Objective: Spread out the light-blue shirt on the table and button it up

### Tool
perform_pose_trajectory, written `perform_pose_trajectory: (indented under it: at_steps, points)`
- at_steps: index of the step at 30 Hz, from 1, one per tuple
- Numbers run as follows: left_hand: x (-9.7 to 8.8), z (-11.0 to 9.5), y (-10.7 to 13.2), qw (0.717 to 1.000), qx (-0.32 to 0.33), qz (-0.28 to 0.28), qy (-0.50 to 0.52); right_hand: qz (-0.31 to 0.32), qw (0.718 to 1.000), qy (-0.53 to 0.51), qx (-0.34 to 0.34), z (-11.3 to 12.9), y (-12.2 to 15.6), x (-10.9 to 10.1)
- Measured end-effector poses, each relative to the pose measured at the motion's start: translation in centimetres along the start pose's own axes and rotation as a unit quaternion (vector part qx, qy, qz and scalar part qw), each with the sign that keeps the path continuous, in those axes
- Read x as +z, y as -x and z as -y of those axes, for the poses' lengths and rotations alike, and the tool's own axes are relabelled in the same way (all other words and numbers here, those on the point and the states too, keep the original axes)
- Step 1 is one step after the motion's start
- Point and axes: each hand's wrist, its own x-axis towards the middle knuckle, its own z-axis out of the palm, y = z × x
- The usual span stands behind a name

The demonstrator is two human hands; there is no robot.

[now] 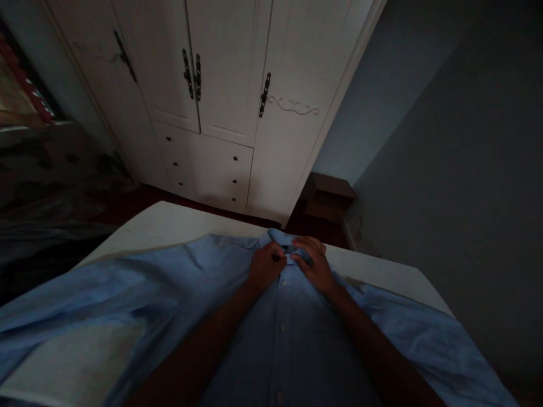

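A light blue button-up shirt (178,288) lies spread front-up on a white table (169,223), its collar at the far edge and its sleeves stretched out to both sides. My left hand (265,265) is closed in a pinch on the shirt's placket just below the collar. My right hand (311,263) rests against the collar on the other side of the button row, fingers curled and pinching the fabric. A row of small white buttons runs down the middle toward me.
A white wardrobe (224,85) with dark handles and small drawers stands beyond the table. A brown wooden stand (328,198) sits in the corner beside it. Grey walls are at the right, dark bedding at the left.
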Motion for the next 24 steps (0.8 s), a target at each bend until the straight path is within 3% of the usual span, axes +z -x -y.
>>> perform_pose_trajectory:
  at_steps: [5, 8, 10, 12, 14, 16, 20, 24]
  points:
    - [0.1, -0.1, 0.0, 1.000, -0.007, -0.003, -0.014, -0.014, 1.000, -0.014, 0.010, 1.2, 0.5, -1.5]
    - [0.1, -0.2, -0.1, 1.000, -0.007, 0.000, -0.019, 0.033, 0.990, -0.100, 0.096, 3.0, 0.9, -2.2]
    - [0.1, -0.2, -0.1, 1.000, -0.005, 0.001, -0.020, 0.103, 0.948, -0.210, 0.215, 4.1, 1.1, -2.1]
    - [0.1, -0.1, -0.1, 1.000, -0.004, 0.001, -0.017, 0.146, 0.870, -0.312, 0.353, 4.8, 1.3, -1.7]
    - [0.2, -0.1, 0.0, 1.000, -0.004, 0.001, -0.013, 0.136, 0.793, -0.387, 0.451, 5.2, 1.3, -1.2]
    - [0.2, 0.0, 0.0, 1.000, 0.000, 0.004, -0.012, 0.099, 0.737, -0.441, 0.502, 5.4, 1.2, -0.9]
    - [0.3, 0.0, 0.0, 1.000, 0.007, -0.003, -0.010, 0.035, 0.678, -0.486, 0.550, 5.4, 0.9, -0.5]
    - [0.2, 0.0, -0.1, 1.000, 0.009, -0.005, 0.004, 0.004, 0.661, -0.484, 0.573, 5.4, 0.7, -0.2]
